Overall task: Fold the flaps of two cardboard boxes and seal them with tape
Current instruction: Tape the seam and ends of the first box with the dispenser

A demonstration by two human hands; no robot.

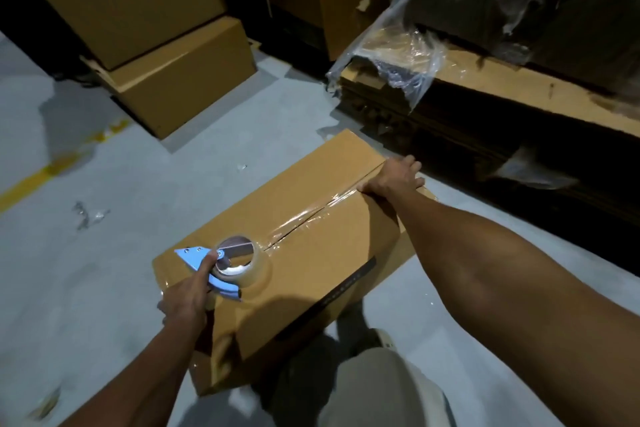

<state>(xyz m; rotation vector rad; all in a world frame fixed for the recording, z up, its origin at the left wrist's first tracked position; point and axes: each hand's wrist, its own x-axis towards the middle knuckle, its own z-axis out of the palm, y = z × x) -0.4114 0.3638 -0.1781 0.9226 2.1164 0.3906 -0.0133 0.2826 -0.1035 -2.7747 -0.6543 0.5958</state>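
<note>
Hands: left (188, 291) grips tape dispenser (221, 269) on box (311, 253); right (393, 180), arm outstretched, apparently presses far edge flat.

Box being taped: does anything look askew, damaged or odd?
The clear tape strip along the cardboard box seam is wrinkled, not flat, near the tape dispenser. Torn plastic wrap hangs off the flat cardboard stack, and plastic scraps litter the floor.
</note>
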